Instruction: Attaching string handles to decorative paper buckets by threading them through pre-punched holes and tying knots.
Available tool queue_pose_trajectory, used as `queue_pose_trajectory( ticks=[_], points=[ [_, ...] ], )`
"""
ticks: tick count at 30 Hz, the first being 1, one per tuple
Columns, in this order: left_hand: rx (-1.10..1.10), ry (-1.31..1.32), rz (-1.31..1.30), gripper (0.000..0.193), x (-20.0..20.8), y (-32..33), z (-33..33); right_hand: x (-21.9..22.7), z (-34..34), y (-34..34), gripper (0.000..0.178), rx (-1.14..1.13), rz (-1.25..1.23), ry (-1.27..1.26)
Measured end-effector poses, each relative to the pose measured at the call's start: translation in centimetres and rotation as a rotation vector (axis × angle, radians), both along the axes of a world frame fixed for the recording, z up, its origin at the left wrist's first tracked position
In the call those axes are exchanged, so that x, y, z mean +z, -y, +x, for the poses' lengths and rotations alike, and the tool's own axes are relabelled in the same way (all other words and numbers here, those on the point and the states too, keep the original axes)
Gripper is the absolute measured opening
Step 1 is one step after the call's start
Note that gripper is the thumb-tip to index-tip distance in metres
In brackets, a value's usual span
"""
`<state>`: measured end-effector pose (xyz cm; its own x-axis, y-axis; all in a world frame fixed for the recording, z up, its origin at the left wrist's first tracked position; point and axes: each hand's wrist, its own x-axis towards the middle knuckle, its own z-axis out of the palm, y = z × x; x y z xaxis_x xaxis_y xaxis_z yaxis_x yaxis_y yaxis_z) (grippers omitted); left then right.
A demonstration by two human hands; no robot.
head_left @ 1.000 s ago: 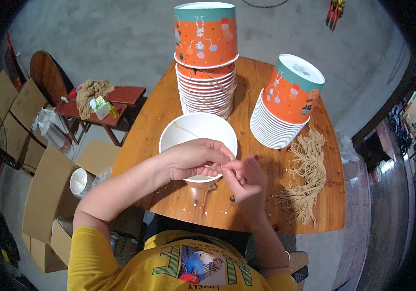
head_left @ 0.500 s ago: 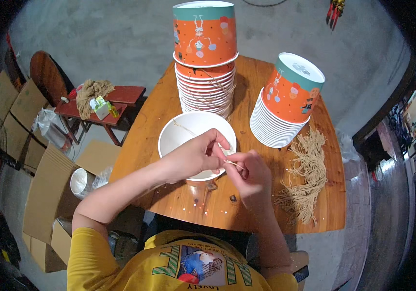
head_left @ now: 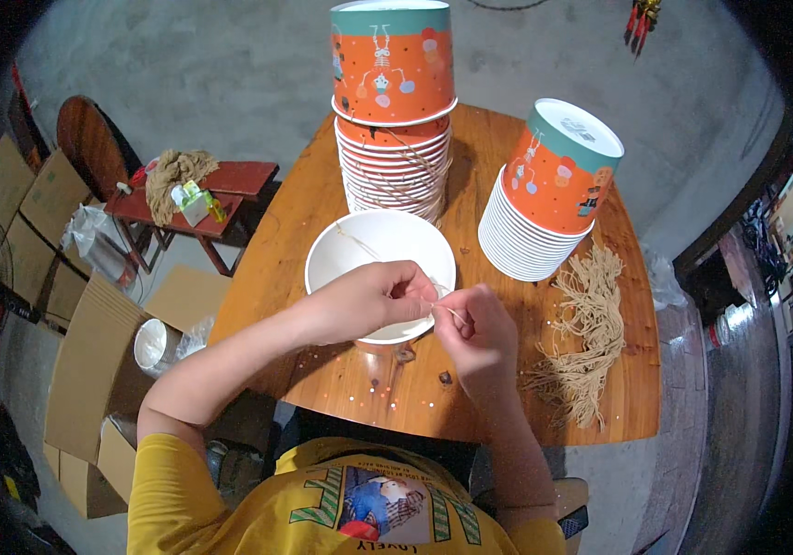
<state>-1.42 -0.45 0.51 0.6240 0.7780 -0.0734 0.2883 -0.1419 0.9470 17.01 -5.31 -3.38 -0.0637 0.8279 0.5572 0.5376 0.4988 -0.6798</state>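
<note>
My left hand (head_left: 369, 303) and right hand (head_left: 480, 338) both pinched a string (head_left: 458, 315) by the white tub (head_left: 334, 264)'s right rim, that one seemingly unfinished! Cords (head_left: 429, 176) already draped the tall stack (head_left: 392, 102); the shorter stack (head_left: 552, 199) showed none.

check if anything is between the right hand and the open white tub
Nothing visible: the right hand sits close by the tub, at its near right side, pinching a thin cord with the left hand. Whether the right hand touches the tub is unclear.
</note>
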Motion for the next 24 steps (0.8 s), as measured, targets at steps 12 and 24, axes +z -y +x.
queue_pose_trajectory(
  ticks=[12, 24],
  points=[
    [0.027, -0.082, 0.067, 0.008, -0.4, 0.5, 0.5, -0.1, 0.0, 0.1, 0.018, -0.008, 0.09, 0.031],
    [0.109, 0.08, -0.083, 0.008, -0.9, 0.7, 0.7, -0.2, -0.3, 0.5, 0.018, 0.006, 0.118, -0.014]
  ],
)
